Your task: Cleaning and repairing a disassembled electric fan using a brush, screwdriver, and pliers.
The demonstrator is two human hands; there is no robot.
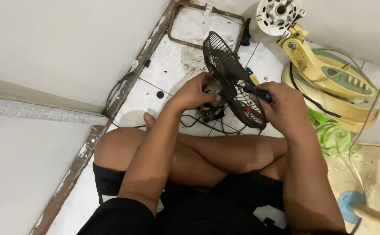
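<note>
Two hands' fingers clenched on fan guard and screwdriver over stained white floor tiles.

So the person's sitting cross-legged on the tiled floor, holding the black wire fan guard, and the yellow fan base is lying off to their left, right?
Not quite: the yellow fan base lies to the person's right, not their left, as the head view shows. The rest holds: they sit cross-legged on the tiled floor, with the left hand and right hand at the black wire fan guard.
</note>
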